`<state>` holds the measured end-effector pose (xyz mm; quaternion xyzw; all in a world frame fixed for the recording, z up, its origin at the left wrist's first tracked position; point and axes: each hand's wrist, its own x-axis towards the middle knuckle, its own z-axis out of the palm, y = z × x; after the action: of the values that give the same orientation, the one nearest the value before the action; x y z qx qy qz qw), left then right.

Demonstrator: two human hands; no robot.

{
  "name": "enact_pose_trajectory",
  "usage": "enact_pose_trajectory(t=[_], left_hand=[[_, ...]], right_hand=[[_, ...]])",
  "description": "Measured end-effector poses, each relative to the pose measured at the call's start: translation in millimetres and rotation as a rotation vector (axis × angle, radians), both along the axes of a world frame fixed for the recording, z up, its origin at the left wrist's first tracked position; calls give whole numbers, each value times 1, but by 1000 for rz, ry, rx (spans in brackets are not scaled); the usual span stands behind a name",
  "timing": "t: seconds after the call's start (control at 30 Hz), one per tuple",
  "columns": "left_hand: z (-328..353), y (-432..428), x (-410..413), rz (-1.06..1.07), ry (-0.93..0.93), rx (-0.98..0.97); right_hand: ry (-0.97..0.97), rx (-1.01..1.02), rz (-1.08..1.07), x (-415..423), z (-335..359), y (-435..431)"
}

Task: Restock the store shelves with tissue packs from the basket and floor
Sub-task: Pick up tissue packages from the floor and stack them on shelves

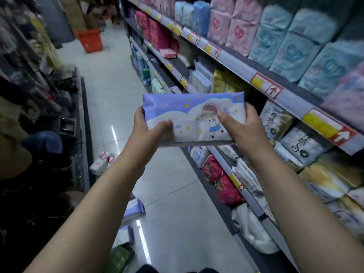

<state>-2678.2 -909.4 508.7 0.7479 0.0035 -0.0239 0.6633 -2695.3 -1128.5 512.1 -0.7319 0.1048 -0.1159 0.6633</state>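
Observation:
I hold a purple-and-white tissue pack (pixel 194 117) with a cartoon girl printed on it in mid-air over the aisle. My left hand (pixel 149 129) grips its left end, thumb on top. At the right end my right hand (pixel 238 125) grips it the same way. The pack hangs just left of the store shelves (pixel 254 75), level with the middle shelf. More purple packs (pixel 134 208) and a green pack (pixel 120 257) lie on the floor by my feet. A red-and-white pack (pixel 101 161) lies on the floor at the left. A red basket (pixel 90 40) stands far down the aisle.
The shelves on the right hold pink, blue, yellow and white packs, with yellow price tags along the rails. A dark rack of clothing and caps (pixel 41 142) lines the left side. The tiled floor (pixel 114 91) runs between them.

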Motion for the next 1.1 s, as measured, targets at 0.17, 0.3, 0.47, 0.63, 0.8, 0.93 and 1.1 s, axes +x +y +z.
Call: enact_pose_trajectory(t=[0.17, 0.3, 0.47, 0.63, 0.8, 0.93, 1.1], left_hand=[[50, -36, 25, -194, -108, -8], [73, -62, 41, -399, -192, -63], [99, -84, 61, -630, -217, -28], [127, -102, 64, -845, -302, -89], [156, -126, 50, -1009, -372, -175], [179, -151, 35, -1081, -426, -229], [208, -184, 24, -1095, -453, -343]], right_hand=[[-75, -60, -221, -17, 44, -26], [-146, -93, -444, -36, 69, -39], [-196, -118, -677, -67, 93, -30], [-260, -155, -906, -96, 120, -14], [-312, -244, -1056, -129, 154, -10], [-369, -295, -1143, -153, 182, -13], [-392, -408, -1198, -172, 214, -29]])
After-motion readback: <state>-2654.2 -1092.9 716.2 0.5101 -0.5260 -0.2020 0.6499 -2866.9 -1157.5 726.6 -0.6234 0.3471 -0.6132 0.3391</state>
